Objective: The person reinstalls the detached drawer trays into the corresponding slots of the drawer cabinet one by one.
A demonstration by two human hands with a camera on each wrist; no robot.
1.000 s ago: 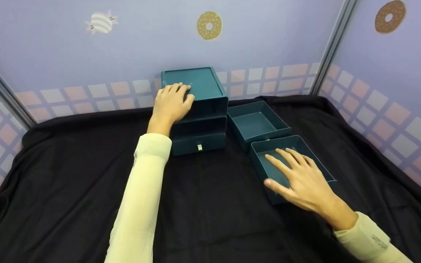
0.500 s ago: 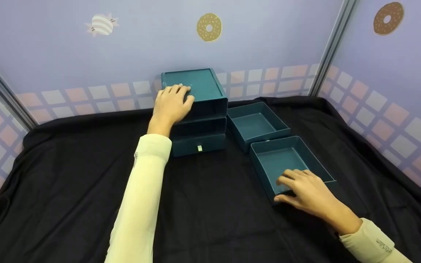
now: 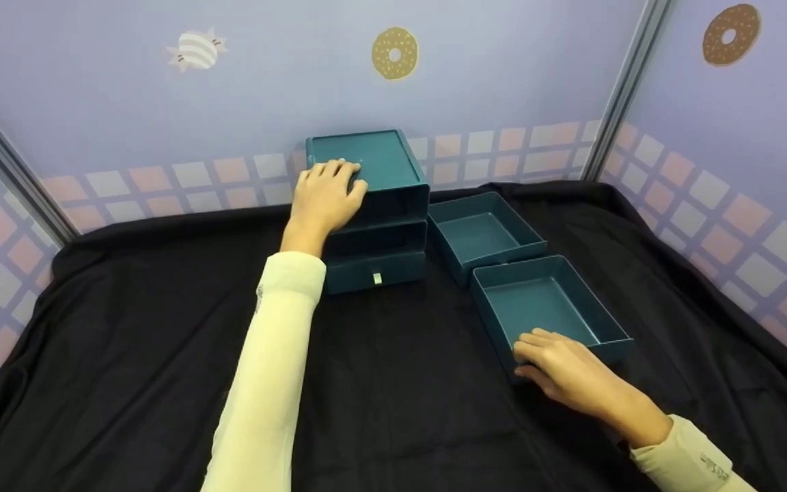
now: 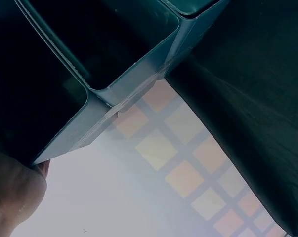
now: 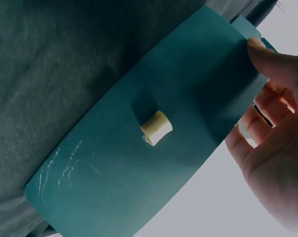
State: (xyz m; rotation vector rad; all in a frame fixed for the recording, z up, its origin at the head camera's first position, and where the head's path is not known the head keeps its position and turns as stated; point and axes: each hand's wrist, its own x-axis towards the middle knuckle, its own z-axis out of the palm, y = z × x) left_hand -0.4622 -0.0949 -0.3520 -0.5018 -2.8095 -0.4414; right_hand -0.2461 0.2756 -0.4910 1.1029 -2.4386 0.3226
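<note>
A teal drawer cabinet (image 3: 387, 164) stands against the back wall, its upper two slots vacant and a drawer with a pale pull tab (image 3: 377, 279) in the bottom one. My left hand (image 3: 328, 195) rests on its top at the front left corner, fingers laid on the panel. On the right, a pulled-out teal drawer (image 3: 537, 307) lies on the cloth. My right hand (image 3: 561, 365) grips its near left corner, thumb on the outer front face and fingers over the rim. In the right wrist view, that drawer's front (image 5: 114, 148) shows a small pale tab (image 5: 156, 128).
Behind the gripped drawer, a second loose drawer (image 3: 479, 236) sits beside the cabinet, close against the first. Black cloth (image 3: 393, 396) covers the table. Purple wall panels (image 3: 284, 82) with printed tiles and doughnuts enclose the back and sides.
My right hand has drawn back from over the near drawer to its front left corner, and its fingers have curled onto the rim. The left hand stays on the cabinet.
</note>
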